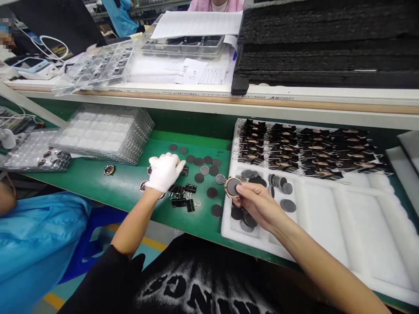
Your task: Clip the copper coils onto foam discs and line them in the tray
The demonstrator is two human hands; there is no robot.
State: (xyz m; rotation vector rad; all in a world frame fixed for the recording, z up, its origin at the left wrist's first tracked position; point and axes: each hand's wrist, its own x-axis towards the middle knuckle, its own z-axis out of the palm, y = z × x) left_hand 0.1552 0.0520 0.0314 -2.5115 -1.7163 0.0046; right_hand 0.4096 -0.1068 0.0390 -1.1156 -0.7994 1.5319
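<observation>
My right hand pinches a round gold-rimmed part with a dark grey disc on its face, held up over the left edge of the white foam tray. My left hand, in a white glove, is over the green table with its fingers curled down; what they hold, if anything, is hidden. A black binder clip shows beside its thumb. Several more binder clips lie just below it. Gold-rimmed parts peek out around the glove. Loose grey discs are scattered between my hands.
Rows of clipped parts fill the tray's back, and loose discs lie in its left compartments. Stacked clear plastic trays stand at left, near a lone gold-rimmed part. A shelf edge crosses above. A person in blue sits left.
</observation>
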